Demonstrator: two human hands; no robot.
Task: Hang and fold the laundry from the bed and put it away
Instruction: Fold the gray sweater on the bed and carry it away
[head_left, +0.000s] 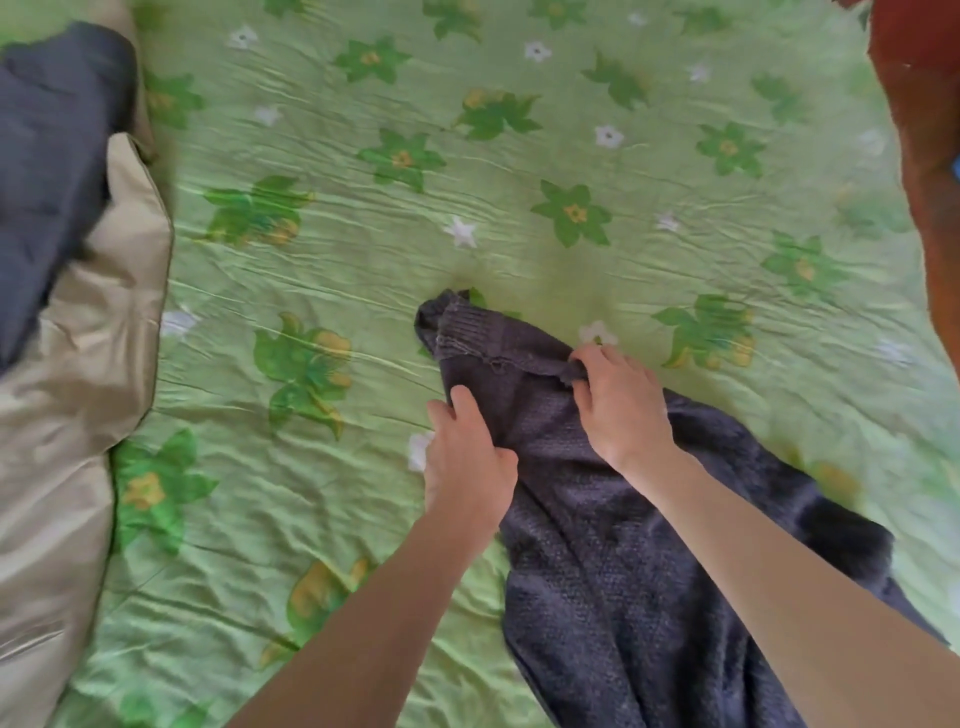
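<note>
We are finding no legible text, label, brand, number or sign anywhere in this view; the bedsheet (519, 156) is showing only a printed pattern of green and white flowers.

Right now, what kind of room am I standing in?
Most likely a bedroom: a bed under a green floral bedspread, a beige pillow at its left, and a dark knit sweater laid out that both hands grip.

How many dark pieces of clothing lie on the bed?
2: a dark knit sweater near the front under both hands, and a dark garment on the beige pillow at the left. More may lie outside the view.
</note>
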